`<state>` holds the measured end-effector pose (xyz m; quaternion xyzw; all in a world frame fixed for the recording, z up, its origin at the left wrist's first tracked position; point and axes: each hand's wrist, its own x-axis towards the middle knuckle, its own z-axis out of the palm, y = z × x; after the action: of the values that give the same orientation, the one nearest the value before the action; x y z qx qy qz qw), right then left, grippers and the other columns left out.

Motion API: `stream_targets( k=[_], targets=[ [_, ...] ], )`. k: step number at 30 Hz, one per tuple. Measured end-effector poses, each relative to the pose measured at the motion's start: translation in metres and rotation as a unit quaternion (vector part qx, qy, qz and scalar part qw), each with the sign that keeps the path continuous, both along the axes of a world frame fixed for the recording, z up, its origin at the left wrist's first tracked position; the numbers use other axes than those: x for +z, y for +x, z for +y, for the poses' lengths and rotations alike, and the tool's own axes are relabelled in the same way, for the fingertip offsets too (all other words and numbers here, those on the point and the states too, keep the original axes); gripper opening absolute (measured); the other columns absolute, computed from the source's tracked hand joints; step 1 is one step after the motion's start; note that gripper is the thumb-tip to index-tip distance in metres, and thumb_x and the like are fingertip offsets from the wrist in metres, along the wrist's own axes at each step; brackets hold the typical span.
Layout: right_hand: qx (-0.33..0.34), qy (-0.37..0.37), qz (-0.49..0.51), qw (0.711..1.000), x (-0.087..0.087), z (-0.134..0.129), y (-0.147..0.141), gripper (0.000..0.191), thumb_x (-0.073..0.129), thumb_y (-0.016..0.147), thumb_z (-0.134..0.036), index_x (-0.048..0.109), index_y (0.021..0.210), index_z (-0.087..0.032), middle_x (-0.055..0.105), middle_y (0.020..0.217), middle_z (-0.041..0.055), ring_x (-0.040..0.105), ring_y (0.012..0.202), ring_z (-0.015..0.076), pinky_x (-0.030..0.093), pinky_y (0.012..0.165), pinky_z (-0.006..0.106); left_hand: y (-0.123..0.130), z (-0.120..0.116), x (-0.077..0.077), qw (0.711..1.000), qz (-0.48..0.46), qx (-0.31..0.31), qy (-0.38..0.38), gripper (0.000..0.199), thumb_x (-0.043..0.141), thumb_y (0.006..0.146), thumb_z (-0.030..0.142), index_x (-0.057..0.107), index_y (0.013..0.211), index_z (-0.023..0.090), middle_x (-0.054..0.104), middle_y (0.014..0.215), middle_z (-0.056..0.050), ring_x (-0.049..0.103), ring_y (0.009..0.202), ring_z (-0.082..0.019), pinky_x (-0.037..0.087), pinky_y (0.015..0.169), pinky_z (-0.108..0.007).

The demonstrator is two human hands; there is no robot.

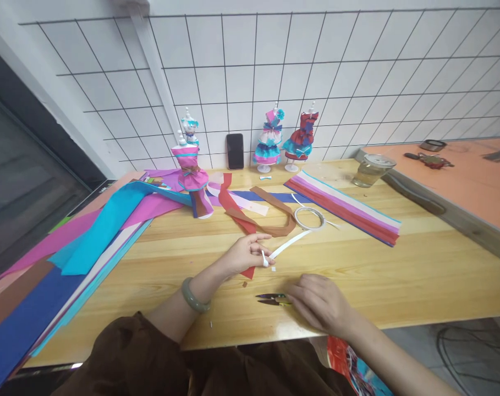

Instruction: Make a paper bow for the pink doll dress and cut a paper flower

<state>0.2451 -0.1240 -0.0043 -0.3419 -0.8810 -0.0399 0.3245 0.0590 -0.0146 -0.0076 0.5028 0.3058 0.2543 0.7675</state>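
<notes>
My left hand holds the loose end of a white tape between thumb and fingers; the tape runs up to its roll. A small white piece is at the thumb. Under that hand lies a red strip. Lower right, my right hand is closed over the handles of small thread snips, whose dark blades point left above the wood. A brown strip curves beside the tape roll.
Long coloured strips cover the table's left side. Dressed miniature forms and a phone stand near the tiled wall. Layered strips lie right of the roll, with a cup behind. An orange surface adjoins at right.
</notes>
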Motion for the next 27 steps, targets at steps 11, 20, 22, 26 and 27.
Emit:
stream_targets(
  k=[11,20,22,26,27],
  targets=[
    [-0.185,-0.081,0.027,0.979,0.003,0.035,0.037,0.016,0.047,0.084,-0.020,0.062,0.091,-0.018,0.062,0.090,0.0109,0.057,0.086,0.0230,0.047,0.074,0.038,-0.002,-0.001,-0.001,1.000,0.015,-0.007,0.012,0.072,0.076,0.055,0.015,0.044,0.120,0.013,0.064,0.086,-0.009,0.065,0.075,-0.018,0.047,0.076,-0.033],
    [-0.249,-0.218,-0.035,0.943,-0.009,0.103,0.103,0.029,0.053,0.079,-0.032,0.061,0.103,-0.017,0.062,0.101,0.0107,0.062,0.085,0.0232,0.048,0.073,0.032,-0.001,-0.003,-0.007,0.998,0.025,-0.006,0.058,0.057,0.066,0.066,0.016,0.044,0.119,0.014,0.061,0.080,-0.005,0.064,0.070,-0.015,0.049,0.068,-0.028],
    [-0.241,-0.234,-0.026,0.941,-0.010,0.104,0.106,0.027,0.053,0.079,-0.035,0.062,0.098,-0.019,0.063,0.095,0.0091,0.062,0.079,0.0216,0.048,0.071,0.031,0.000,-0.004,-0.007,0.997,0.042,0.010,0.071,0.054,0.062,0.069,0.014,0.044,0.119,0.013,0.061,0.081,-0.005,0.064,0.068,-0.014,0.049,0.066,-0.027],
    [-0.243,-0.230,-0.018,0.942,-0.007,0.095,0.110,0.024,0.054,0.078,-0.041,0.064,0.086,-0.020,0.061,0.085,0.0073,0.060,0.075,0.0211,0.047,0.068,0.031,0.003,-0.006,-0.002,0.992,0.074,0.046,0.096,0.045,0.056,0.072,0.014,0.046,0.116,0.009,0.061,0.090,-0.010,0.063,0.067,-0.013,0.049,0.063,-0.025],
    [-0.248,-0.227,-0.016,0.942,-0.005,0.093,0.110,0.025,0.056,0.077,-0.043,0.063,0.084,-0.020,0.060,0.082,0.0070,0.059,0.074,0.0211,0.047,0.066,0.031,0.004,-0.007,-0.001,0.991,0.081,0.049,0.100,0.043,0.055,0.073,0.014,0.046,0.115,0.009,0.061,0.093,-0.012,0.063,0.068,-0.013,0.050,0.062,-0.025]
  ],
)
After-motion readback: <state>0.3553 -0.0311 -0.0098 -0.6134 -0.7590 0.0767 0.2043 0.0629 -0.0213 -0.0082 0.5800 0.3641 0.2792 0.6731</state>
